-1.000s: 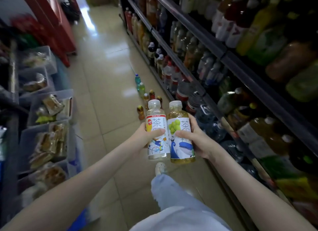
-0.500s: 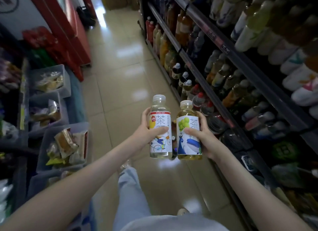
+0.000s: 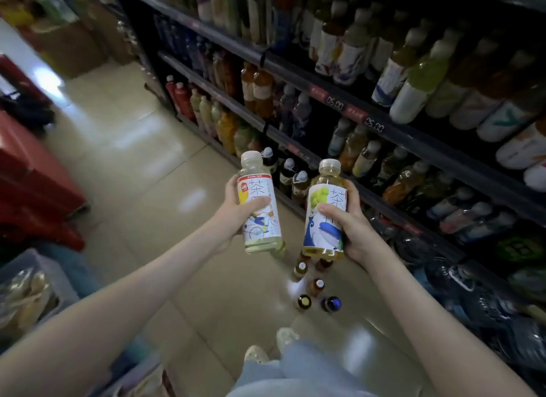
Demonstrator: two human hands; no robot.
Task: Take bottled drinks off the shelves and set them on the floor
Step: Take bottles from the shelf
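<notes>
Above the aisle floor [image 3: 141, 175], your left hand [image 3: 236, 212] grips a pale tea bottle [image 3: 257, 186] with a bicycle label; your right hand [image 3: 353, 229] grips an amber bottle [image 3: 323, 234] showing green grapes.

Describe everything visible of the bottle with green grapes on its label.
Clear plastic bottle, pale cap on, filled with pale yellow drink. White wrap label: green grapes, a large dark character, a blue bird. Held about upright in the air by the right hand, thumb across the label front, fingers curled round the far side. It touches nothing else; a gap separates it from the other held bottle. Beneath it, small bottles stand on the floor.
</notes>
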